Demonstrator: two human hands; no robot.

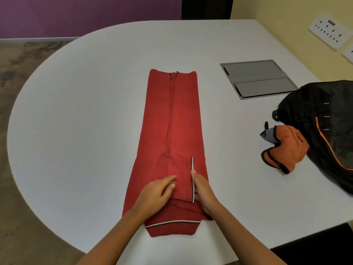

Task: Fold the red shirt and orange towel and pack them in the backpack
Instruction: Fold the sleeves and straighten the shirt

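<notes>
A red knit polo shirt [172, 119], folded lengthwise into a long narrow strip, lies flat with its striped collar at the near end and one sleeve turned in. A crumpled orange terry towel with dark edging [284, 148] lies to its right, touching a black fabric backpack with orange piping [324, 115]

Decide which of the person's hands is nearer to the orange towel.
The right hand. It rests on the red shirt, on the side facing the orange towel by the backpack. The left hand lies further left on the shirt.
</notes>
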